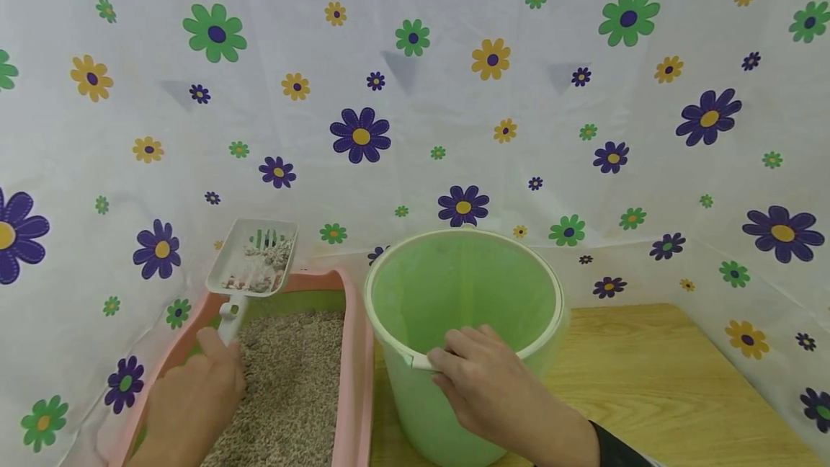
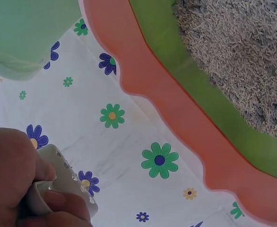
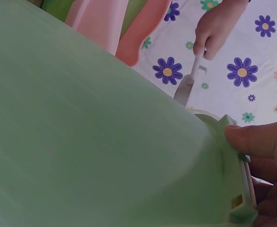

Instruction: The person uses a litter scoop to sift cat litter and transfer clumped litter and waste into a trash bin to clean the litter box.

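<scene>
A white slotted litter scoop [image 1: 249, 265] carries clumps of litter [image 1: 266, 265] above the far end of the litter box. My left hand [image 1: 197, 395] grips its handle, fingers curled round it; the left wrist view shows the scoop partly behind the fingers. Below lies the pink litter box [image 1: 357, 380], filled with grey-brown granules [image 1: 292, 366]. My right hand [image 1: 486, 388] holds the near rim of a tall light-green bin [image 1: 415, 388], with fingers over the white rim piece. In the right wrist view the thumb [image 3: 252, 137] presses on the bin's outer side.
The bin stands right beside the litter box on a wooden table [image 1: 648, 373]. Behind and at both sides hangs a white sheet with printed flowers [image 1: 415, 128]. Inside the litter box runs a green inner wall [image 2: 186, 80].
</scene>
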Available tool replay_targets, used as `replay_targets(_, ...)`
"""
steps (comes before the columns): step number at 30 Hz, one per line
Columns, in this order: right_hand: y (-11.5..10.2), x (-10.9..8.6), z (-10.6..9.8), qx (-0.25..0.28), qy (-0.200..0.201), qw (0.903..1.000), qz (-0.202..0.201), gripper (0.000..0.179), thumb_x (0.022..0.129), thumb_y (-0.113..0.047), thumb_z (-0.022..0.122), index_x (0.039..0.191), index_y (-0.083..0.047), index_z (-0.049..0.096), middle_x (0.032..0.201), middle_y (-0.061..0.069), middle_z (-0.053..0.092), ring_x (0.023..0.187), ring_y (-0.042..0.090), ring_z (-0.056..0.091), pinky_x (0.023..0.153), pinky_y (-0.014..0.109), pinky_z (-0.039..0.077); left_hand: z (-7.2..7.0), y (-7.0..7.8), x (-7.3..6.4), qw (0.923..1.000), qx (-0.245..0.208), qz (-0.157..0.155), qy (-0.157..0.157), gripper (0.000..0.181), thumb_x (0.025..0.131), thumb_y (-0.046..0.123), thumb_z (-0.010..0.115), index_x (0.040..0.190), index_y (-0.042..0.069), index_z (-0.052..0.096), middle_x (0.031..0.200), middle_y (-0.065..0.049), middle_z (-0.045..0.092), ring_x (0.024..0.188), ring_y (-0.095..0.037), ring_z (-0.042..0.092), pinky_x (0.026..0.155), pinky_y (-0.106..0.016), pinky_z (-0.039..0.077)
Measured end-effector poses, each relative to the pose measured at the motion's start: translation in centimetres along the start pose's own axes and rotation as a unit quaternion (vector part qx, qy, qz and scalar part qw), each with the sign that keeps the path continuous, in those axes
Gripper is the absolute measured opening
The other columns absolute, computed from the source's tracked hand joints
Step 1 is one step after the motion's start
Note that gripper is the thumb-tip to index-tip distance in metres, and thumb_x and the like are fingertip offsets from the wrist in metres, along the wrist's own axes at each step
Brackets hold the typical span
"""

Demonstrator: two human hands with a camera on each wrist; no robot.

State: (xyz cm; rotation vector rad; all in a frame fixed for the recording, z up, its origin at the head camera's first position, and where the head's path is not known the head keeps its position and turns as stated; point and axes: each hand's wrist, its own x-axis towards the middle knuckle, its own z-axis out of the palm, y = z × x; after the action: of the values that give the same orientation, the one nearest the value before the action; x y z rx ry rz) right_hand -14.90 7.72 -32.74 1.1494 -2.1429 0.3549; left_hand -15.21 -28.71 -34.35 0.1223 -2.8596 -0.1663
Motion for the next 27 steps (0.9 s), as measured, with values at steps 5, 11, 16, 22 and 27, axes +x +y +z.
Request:
replay_targets(5, -0.1, 0.1, 0.0, 0.001, 0.001, 1.0000, 0.002, 0.019, 0.082, -0.009, 0.086, 0.096, -0.012, 0.074, 0.081, -0.006, 0.057, 0.072, 0.008, 0.048, 0.069, 0.018, 0.033, 0.5, -0.3, 0.0, 0.9986, -0.028, -0.003, -0.046, 0.034, 0.112, 0.024, 0.035, 0.095, -0.006, 0.036, 0.065, -0.011, 0.045, 0.049, -0.024, 0.048, 0.041, -0.036, 0.042)
replay_targets(11, 0.0, 0.0, 0.1, 0.001, 0.009, 1.0000, 0.000, 0.019, 0.081, -0.009, 0.087, 0.095, -0.011, 0.074, 0.080, -0.006, 0.056, 0.071, 0.008, 0.047, 0.069, 0.018, 0.032, 1.7, -0.9, -0.1, 0.9926, -0.057, -0.001, -0.107, 0.035, 0.111, 0.024, 0.037, 0.096, -0.007, 0.044, 0.067, -0.009, 0.047, 0.054, -0.023, 0.048, 0.046, -0.037, 0.042)
replay_targets(16, 0.0, 0.1, 0.0, -0.006, 0.015, 0.9999, -0.006, 0.019, 0.080, -0.009, 0.087, 0.094, -0.011, 0.074, 0.080, -0.006, 0.055, 0.071, 0.008, 0.047, 0.069, 0.018, 0.033, 2.5, -1.6, 0.0, 0.9707, -0.161, -0.024, -0.176, 0.038, 0.113, 0.027, 0.030, 0.097, -0.001, 0.049, 0.071, -0.008, 0.047, 0.059, -0.021, 0.044, 0.054, -0.036, 0.040)
replay_targets(22, 0.0, 0.2, 0.0, -0.007, 0.015, 0.9998, -0.005, 0.019, 0.080, -0.009, 0.087, 0.093, -0.012, 0.074, 0.079, -0.006, 0.055, 0.070, 0.008, 0.046, 0.069, 0.018, 0.033, 2.8, -2.8, 0.1, 0.9554, -0.210, -0.048, -0.202, 0.041, 0.114, 0.031, 0.025, 0.096, 0.002, 0.047, 0.076, -0.008, 0.045, 0.064, -0.021, 0.043, 0.059, -0.037, 0.040)
replay_targets(27, 0.0, 0.2, 0.0, -0.007, 0.013, 0.9999, -0.003, 0.020, 0.080, -0.008, 0.087, 0.093, -0.012, 0.073, 0.079, -0.007, 0.055, 0.071, 0.008, 0.046, 0.069, 0.019, 0.033, 2.5, -3.6, 0.1, 0.9795, -0.132, -0.028, -0.150, 0.039, 0.111, 0.026, 0.033, 0.092, -0.003, 0.050, 0.072, -0.009, 0.048, 0.061, -0.023, 0.049, 0.055, -0.040, 0.043)
